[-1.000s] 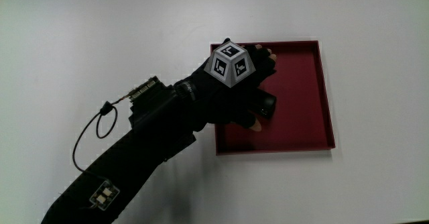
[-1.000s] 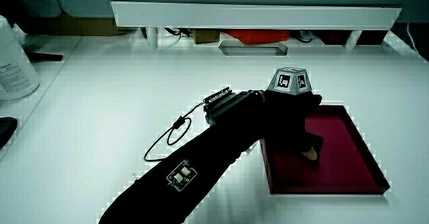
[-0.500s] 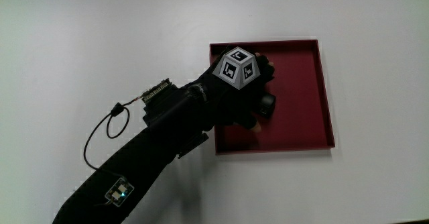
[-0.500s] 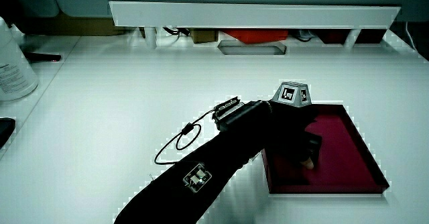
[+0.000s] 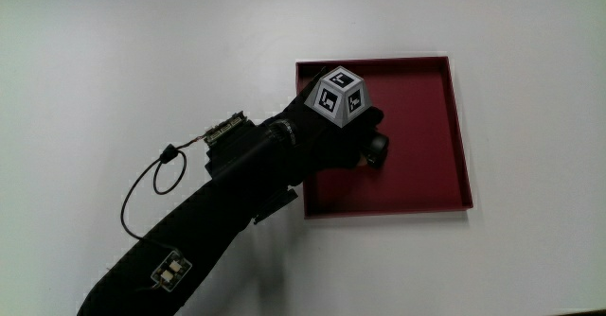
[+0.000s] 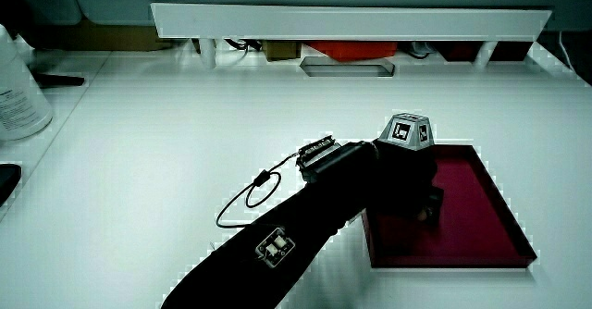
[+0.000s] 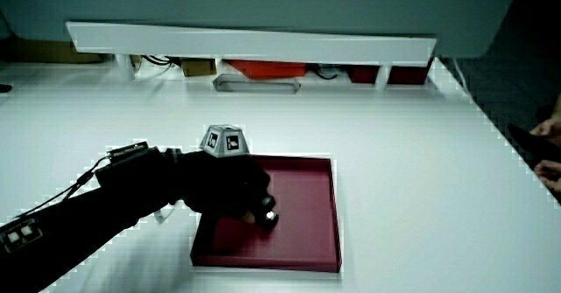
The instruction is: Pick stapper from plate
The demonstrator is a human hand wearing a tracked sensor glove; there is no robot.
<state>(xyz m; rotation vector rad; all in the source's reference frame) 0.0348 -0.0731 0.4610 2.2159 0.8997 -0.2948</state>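
Main view: I have the hand [image 5: 343, 138] low over the red plate [image 5: 426, 179], fingers curled down around the small dark stapler [image 5: 378, 149]. The stapler lies on the plate floor directly under the fingertips, mostly covered, so I cannot tell its long axis. I judge the grip closed on it but not yet lifted. Nothing else sits in the plate; its low rim [image 7: 336, 216] is the only obstacle.

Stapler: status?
Hand over the red tray, fingers curled on the black stapler. Stapler low in the tray, lift not confirmed. Nothing in the way.
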